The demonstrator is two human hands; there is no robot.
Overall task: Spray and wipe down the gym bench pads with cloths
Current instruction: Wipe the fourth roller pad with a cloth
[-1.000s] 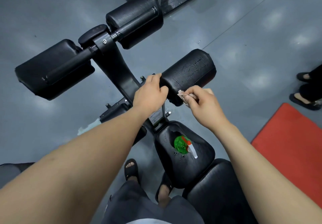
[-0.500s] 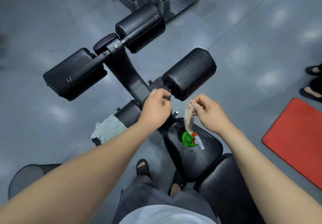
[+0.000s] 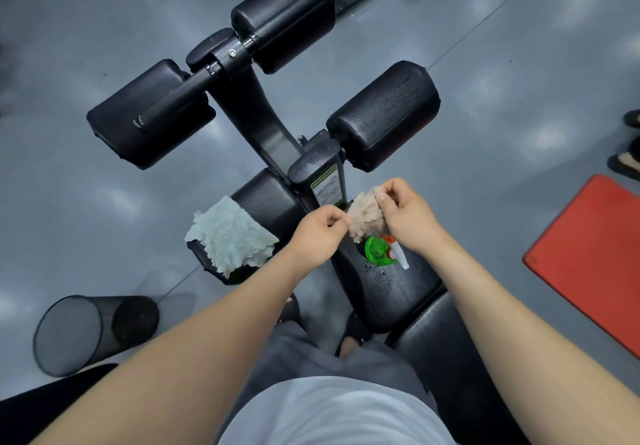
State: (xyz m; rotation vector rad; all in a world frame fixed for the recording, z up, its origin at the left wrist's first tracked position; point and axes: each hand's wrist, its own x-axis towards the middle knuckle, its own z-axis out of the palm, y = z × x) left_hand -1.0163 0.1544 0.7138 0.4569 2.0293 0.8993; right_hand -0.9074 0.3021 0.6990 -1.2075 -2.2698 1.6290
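Observation:
A black gym bench fills the middle of the view, with a wet seat pad (image 3: pixel 388 292) and roller pads, one of them at the right (image 3: pixel 384 115). Both hands hold a small pinkish cloth (image 3: pixel 365 217) above the seat pad. My left hand (image 3: pixel 317 233) pinches its left edge and my right hand (image 3: pixel 405 214) pinches its top right. A green spray bottle (image 3: pixel 379 252) with a white and red nozzle lies on the seat pad just under the cloth. A pale green cloth (image 3: pixel 230 233) is draped over the lower left roller pad.
A black mesh waste bin (image 3: pixel 69 333) stands on the grey floor at the lower left. A red mat (image 3: pixel 595 254) lies at the right, with another person's feet (image 3: pixel 627 160) beyond it. Two more roller pads (image 3: pixel 149 115) sit at the far end of the bench.
My left hand let go of the bench's handle bar and came down to pinch the pinkish cloth. My right hand drew the cloth back from the right roller pad to above the seat.

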